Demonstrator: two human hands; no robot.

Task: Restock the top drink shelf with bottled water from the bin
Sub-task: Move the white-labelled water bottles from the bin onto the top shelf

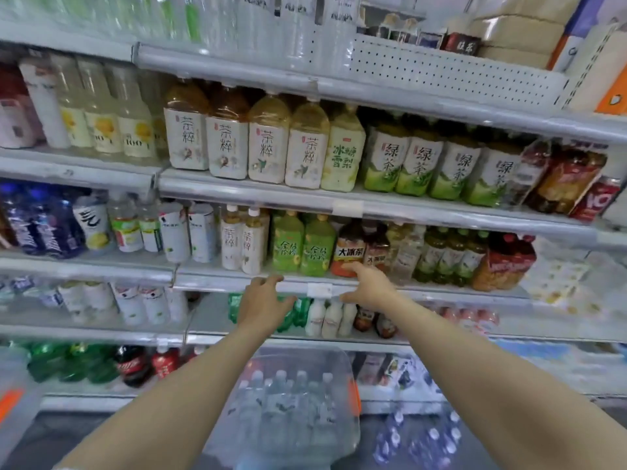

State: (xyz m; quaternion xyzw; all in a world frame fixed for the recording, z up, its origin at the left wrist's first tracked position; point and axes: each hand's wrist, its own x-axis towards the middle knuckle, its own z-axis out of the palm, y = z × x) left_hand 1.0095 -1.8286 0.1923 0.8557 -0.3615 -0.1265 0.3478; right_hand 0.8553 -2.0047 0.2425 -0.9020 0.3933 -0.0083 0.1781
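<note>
Standing upright and packed close in the clear plastic bin [344, 374], the water bottles [288, 398] sit low in the middle of the view, in front of the shelving and between the person's two forearms. Far above them, the top shelf [237, 66] carries a row of clear bottles [298, 32], too blurred for their labels to be read.

Both hands are raised well above the bin and hold nothing. The left hand [263, 303] hangs in front of the price rail [319, 289] two levels below the top shelf, its fingers loosely bent and apart. The right hand [369, 288] is near it to the right, fingers spread wide, the forefinger pointing at an orange-labelled tea bottle [349, 252]. Whether it touches that bottle cannot be told.

Beside that bottle to the left stand two green bottles [302, 247]. On the level above, large white-labelled tea bottles [227, 144] fill the middle, with green tea bottles [419, 164] in a row to their right. Lower down at the left, dark cola bottles [132, 364] stand next to green ones [78, 362]. On the floor to the right of the bin lies what looks like a wrapped pack of more water [424, 439], though it is too smeared to be sure.
</note>
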